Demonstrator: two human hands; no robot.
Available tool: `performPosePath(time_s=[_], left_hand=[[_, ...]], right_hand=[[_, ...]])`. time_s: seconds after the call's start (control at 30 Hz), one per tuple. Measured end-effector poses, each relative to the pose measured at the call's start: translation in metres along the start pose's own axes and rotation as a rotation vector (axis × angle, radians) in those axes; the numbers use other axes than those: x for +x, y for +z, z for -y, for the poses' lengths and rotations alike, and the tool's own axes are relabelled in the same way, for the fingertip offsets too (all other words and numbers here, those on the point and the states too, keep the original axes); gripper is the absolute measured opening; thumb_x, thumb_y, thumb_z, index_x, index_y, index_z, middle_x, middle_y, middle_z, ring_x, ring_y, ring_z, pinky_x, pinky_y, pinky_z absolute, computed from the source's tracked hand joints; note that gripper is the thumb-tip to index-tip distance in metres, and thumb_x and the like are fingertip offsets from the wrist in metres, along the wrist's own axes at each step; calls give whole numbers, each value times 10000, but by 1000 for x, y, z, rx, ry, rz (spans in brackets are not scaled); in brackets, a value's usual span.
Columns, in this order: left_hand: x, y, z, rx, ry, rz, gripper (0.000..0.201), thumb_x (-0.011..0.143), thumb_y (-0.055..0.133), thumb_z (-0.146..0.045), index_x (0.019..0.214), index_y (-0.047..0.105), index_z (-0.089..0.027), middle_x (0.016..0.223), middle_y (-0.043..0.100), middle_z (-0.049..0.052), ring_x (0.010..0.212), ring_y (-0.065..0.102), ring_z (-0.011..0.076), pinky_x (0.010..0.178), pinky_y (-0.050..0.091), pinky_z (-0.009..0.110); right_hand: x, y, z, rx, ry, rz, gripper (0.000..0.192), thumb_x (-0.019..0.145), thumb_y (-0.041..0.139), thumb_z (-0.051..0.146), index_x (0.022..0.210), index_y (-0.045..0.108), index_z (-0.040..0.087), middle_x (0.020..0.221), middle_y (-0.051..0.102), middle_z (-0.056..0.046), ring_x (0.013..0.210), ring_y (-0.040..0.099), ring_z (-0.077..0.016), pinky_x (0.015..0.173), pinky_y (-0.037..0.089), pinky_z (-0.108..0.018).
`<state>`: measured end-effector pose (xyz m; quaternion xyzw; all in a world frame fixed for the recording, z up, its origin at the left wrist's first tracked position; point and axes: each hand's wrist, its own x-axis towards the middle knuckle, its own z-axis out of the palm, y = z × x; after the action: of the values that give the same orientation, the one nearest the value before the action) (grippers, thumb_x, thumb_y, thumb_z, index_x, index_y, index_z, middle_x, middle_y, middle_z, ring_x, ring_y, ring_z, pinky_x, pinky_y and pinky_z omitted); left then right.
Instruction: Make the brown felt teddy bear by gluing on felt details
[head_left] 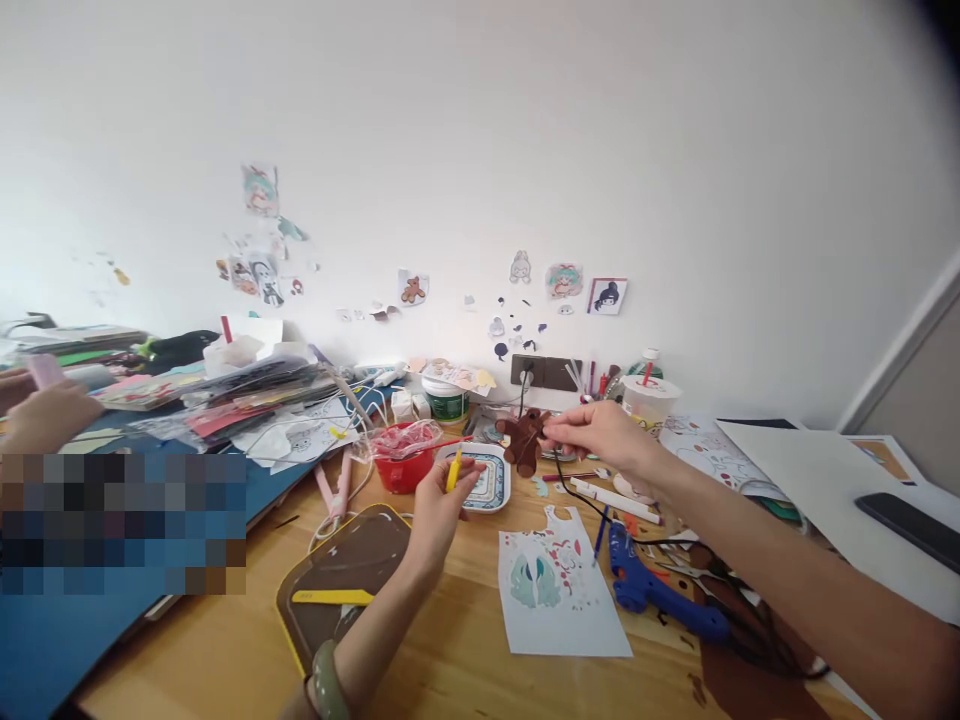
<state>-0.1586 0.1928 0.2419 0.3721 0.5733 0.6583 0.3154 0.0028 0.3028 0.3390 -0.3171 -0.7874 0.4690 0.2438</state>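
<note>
My right hand (pixel 604 432) pinches a small brown bear figure (pixel 523 440) by its side, held up above the back of the table. My left hand (pixel 441 492) is closed around a slim yellow pen-like tool (pixel 454 468) that points upward; its exact kind is unclear. Behind the left hand lies a white tray with a blue pattern (pixel 491 482). Below the bear rests a white sheet with printed drawings (pixel 566 625), cut at its top edge. A blue glue gun (pixel 660 597) lies under my right forearm.
A red bowl with clear plastic (pixel 401 470) stands left of the tray. At front left is a brown board with yellow edges (pixel 352 545), a yellow tool (pixel 334 597) on it. Another person's hand (pixel 52 412) is at far left, beside paper piles. A lidded cup (pixel 649 398) stands behind.
</note>
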Motion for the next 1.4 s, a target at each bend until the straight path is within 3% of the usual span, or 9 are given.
performPosePath(time_s=[0.13,0.23,0.33,0.47,0.6,0.83,1.1,1.27,1.4], left_hand=[[-5,2,23,-81,-262,8,197,750,570,-241,907,514,-136,849,612,26,462,425,35,410,359,166],[-12,9,34,-159,-401,66,156,810,514,-257,901,521,-131,737,560,-17,434,409,33,399,360,173],[-17,15,40,-226,-470,102,125,806,513,-239,867,524,-130,735,565,-17,431,404,35,401,350,174],[-20,18,46,-292,-524,108,106,684,513,-98,783,511,-139,777,644,20,377,326,29,406,312,180],[-24,19,49,-314,-578,98,173,605,486,-97,767,500,-156,764,660,46,453,415,76,435,317,194],[-28,32,60,-232,-589,112,156,509,497,-109,646,520,-180,642,617,42,586,496,162,396,258,223],[-25,38,60,-116,-628,107,208,502,406,-57,643,512,-168,618,600,6,439,375,97,375,243,215],[-27,39,52,-78,-631,92,201,519,380,-47,625,509,-159,628,601,-4,429,348,81,372,245,200],[-27,42,57,-64,-597,73,194,529,370,-52,616,509,-155,651,616,8,428,351,84,365,244,204]], right_hand=[[32,9,20,-74,-2,-57,124,769,587,234,748,638,123,690,644,-10,525,529,-69,462,416,-190],[57,19,33,-140,-4,-105,146,819,550,245,785,595,110,727,614,2,596,567,-87,541,473,-232],[82,30,49,-191,-16,-156,158,835,530,256,832,580,107,778,603,-10,643,577,-99,578,488,-254],[114,42,71,-227,-39,-215,172,838,526,260,893,571,104,842,599,-30,691,582,-114,602,494,-270],[141,52,84,-258,-8,-264,209,836,527,266,960,559,100,927,590,-58,770,584,-141,661,495,-307],[170,56,64,-302,93,-320,247,841,517,280,1025,537,116,997,572,-69,824,577,-160,701,490,-340],[185,45,36,-370,104,-324,215,848,507,279,992,549,124,947,586,-50,770,583,-139,659,498,-312],[189,39,25,-400,89,-298,228,849,504,281,1014,542,129,988,576,-58,815,578,-153,694,492,-335],[194,35,21,-421,73,-275,237,848,506,284,1025,539,129,1004,572,-62,836,575,-161,712,487,-348]])
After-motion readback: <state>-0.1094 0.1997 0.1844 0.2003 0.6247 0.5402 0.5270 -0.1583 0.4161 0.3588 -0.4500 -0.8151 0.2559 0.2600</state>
